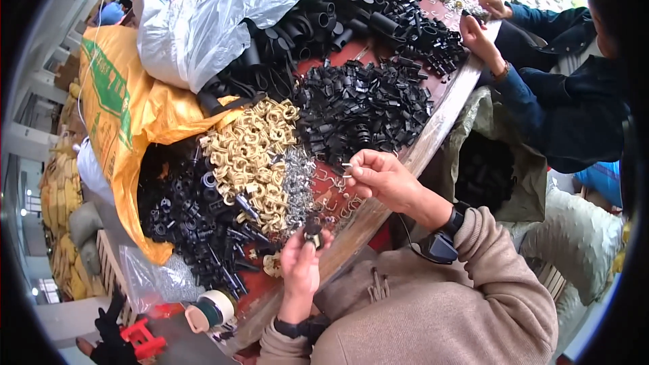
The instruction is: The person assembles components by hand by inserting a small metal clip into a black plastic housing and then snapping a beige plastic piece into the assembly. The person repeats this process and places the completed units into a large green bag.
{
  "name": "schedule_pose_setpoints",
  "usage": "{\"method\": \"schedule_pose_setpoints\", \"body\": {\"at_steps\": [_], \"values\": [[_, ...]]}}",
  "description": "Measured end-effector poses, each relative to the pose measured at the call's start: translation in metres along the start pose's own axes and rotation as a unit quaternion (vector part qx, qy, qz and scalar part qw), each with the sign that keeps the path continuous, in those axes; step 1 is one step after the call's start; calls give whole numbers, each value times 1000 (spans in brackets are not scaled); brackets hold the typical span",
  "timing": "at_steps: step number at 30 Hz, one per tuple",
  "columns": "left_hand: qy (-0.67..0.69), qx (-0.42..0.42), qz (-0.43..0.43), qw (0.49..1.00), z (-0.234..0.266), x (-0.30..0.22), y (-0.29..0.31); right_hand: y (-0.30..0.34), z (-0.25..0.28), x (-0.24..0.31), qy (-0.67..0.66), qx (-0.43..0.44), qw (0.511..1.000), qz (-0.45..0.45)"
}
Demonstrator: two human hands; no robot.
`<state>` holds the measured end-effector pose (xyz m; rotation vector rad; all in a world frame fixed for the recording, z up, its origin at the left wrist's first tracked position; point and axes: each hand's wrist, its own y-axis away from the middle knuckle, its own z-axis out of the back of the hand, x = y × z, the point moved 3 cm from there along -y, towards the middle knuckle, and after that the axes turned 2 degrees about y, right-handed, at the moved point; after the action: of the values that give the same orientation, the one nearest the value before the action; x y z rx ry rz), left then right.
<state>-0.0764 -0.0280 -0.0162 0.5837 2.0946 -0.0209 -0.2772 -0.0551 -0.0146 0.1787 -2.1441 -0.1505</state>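
My left hand point(301, 265) is closed round a small black plastic part point(312, 228) with a cream-coloured piece on it, held above the table's near edge. My right hand point(387, 179) pinches a small bent metal piece point(347, 169) between thumb and fingertips. Below it, loose silver wire clips point(331, 182) are scattered on the red tabletop point(323, 197). Beside my left hand lie a strip of small silver metal pieces point(296, 179) and a heap of cream-coloured plastic rings point(250, 162). Black tubular fittings point(186, 203) spread out to the left.
A pile of black plastic pieces point(365, 105) lies farther back, with wider black tubes point(318, 17) behind it. Sacks point(111, 88) stand on the left. A wooden rim point(365, 230) borders the table. At the right, a co-worker's hands point(480, 37) handle parts above an open sack point(527, 189).
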Motion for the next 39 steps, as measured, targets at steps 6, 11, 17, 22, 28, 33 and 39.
{"method": "schedule_pose_setpoints", "body": {"at_steps": [6, 11, 17, 22, 28, 33, 39], "values": [[-35, 69, -50, 996, -66, 7, -38, 27, 2, 6, -112, -9, 994, 14], [-42, 78, -56, 995, -91, 20, -53, 37, 21, 14, -46, -32, 998, 37], [-58, 129, -32, 989, -113, 20, -76, 31, 52, 40, 8, 39, 998, 56], [-75, 181, 5, 981, -134, 21, -93, 24, 79, 78, 37, 69, 996, 31], [-91, 238, 37, 966, -153, 24, -113, 25, 98, 114, 238, 101, 966, -14], [-106, 265, 67, 956, -170, 34, -124, 31, 119, 125, 286, 126, 950, 17], [-64, 229, 84, 968, -163, 51, -131, 42, 165, 161, 180, 23, 983, 27]]}}
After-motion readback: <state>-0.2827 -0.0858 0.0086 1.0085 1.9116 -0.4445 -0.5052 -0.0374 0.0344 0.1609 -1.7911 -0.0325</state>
